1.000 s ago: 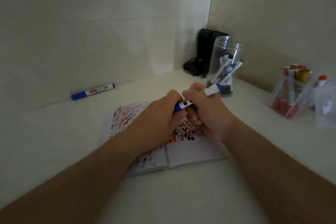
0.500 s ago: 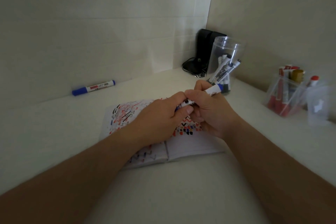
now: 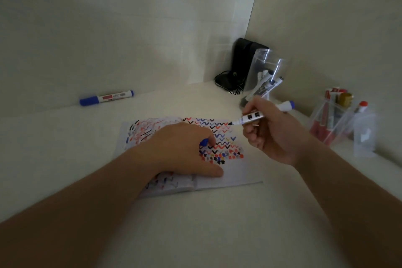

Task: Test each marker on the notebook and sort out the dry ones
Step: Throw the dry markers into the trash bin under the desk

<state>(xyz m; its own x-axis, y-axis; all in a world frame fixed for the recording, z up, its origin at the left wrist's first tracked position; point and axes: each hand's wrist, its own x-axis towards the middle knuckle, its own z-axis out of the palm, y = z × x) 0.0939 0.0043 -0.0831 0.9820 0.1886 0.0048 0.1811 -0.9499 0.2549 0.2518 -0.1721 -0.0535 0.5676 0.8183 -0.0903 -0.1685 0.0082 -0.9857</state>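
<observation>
I look down at a pale desk (image 3: 195, 224) set in a corner. An open notebook (image 3: 235, 172) lies flat in the middle, its pages crowded with red, blue and black zigzags, dashes and dots, which I take as marks from many markers tested already.

My right hand (image 3: 269, 135) holds an uncapped marker (image 3: 252, 118) in a writing grip, fingers curled round the white barrel, with the dark tip just above the upper right of the marked page; I cannot tell whether it touches the paper. My left hand (image 3: 185, 150) rests on the notebook, pinning it down, fingers curled round a blue cap (image 3: 204, 142) that peeks out between them.

Beyond the right hand stands a clear jar (image 3: 266, 65) with several markers inside. A clear holder (image 3: 332, 124) with red-capped markers stands further right. One capped blue marker (image 3: 106, 98) lies alone on the desk by the far left wall, well apart from everything. I cannot tell which group is the dry pile.

I judge the task well along but unfinished: this marker awaits its stroke, then recapping and sorting, and some of the markers in the jar may be untested.
</observation>
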